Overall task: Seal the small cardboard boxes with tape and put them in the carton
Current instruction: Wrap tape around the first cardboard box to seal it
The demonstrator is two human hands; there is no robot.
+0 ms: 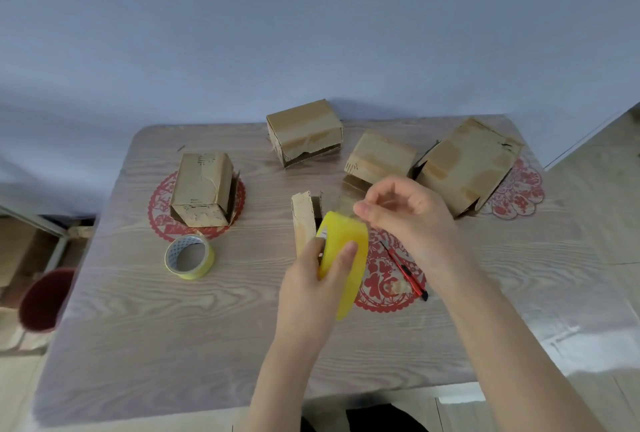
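We are holding the wide yellow roll of tape point(344, 258) upright above the wood-grain worktop point(173, 327). Our left hand point(308, 286) is closing its grip around it, while our right hand point(412, 220) is pinching at the roll's top edge. The small brown cardboard boxes point(304, 133) are sitting on the worktop beyond our hands.
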